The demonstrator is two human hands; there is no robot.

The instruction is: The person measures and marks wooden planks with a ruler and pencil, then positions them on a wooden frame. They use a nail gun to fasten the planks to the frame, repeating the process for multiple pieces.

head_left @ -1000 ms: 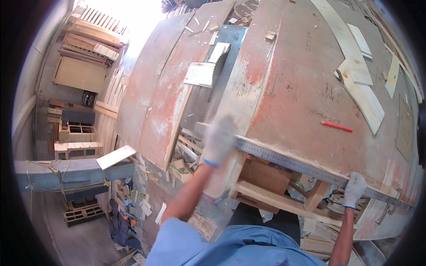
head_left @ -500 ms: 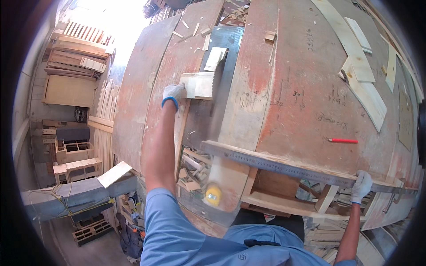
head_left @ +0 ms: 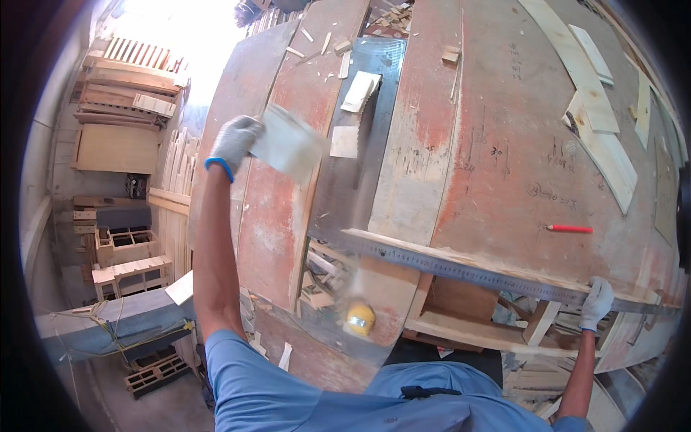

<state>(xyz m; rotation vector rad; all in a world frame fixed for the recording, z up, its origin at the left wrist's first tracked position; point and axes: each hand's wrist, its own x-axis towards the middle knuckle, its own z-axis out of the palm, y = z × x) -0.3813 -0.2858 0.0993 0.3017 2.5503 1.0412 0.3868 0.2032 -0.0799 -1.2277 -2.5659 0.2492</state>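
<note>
My left hand [head_left: 240,138], in a pale work glove with a blue cuff, is closed on the edge of a thin wooden board [head_left: 288,142], which is blurred by motion above the red-stained bench. On the grey metal plate [head_left: 360,187] to its right lie a small block of stacked wood pieces [head_left: 361,92] and a short pale wood piece [head_left: 344,142]. My right hand [head_left: 597,304], gloved too, is closed over the long steel ruler [head_left: 468,273] that runs along a wooden strip [head_left: 432,252] at the bench's near side.
A yellow tape measure [head_left: 360,319] sits near my body. A red pencil [head_left: 570,229] and long pale boards [head_left: 601,155] lie on the right of the bench [head_left: 504,180]. Wood scraps [head_left: 317,277] fill a gap in it. Stacked timber and frames [head_left: 129,194] stand at the left wall.
My left hand has swung left, carrying the board off the metal plate, and the short wood piece there now shows. My right hand stays on the ruler. The view has shifted slightly.
</note>
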